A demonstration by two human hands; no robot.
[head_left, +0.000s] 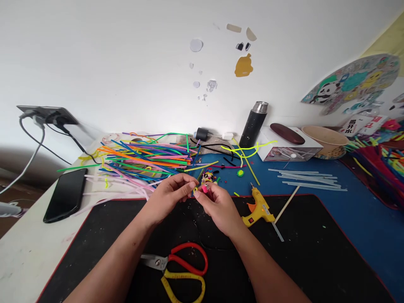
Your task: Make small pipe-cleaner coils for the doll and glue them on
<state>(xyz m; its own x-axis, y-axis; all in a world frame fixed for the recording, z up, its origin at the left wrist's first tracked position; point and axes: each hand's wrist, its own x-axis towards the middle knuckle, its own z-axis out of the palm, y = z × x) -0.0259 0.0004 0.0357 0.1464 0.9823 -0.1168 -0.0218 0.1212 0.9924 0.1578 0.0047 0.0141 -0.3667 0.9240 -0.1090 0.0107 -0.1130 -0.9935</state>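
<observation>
My left hand [170, 194] and my right hand [218, 206] meet above the far edge of a black mat [315, 252]. Both pinch a small yellow and pink pipe-cleaner piece [202, 189] between thumb and fingertips. Just beyond the fingers lies a little colourful pipe-cleaner figure [208, 176] on the blue surface. A yellow glue gun [259, 209] rests right of my right hand. Scissors with red and yellow handles [181, 269] lie on the mat between my forearms.
A heap of coloured pipe cleaners [142, 162] spreads at the back left, a black phone [65, 194] beside it. Clear glue sticks [309, 179], a wooden stick [286, 205], a black flask [253, 124], a white box [290, 147], a bowl [325, 141] and more pipe cleaners [378, 162] stand right.
</observation>
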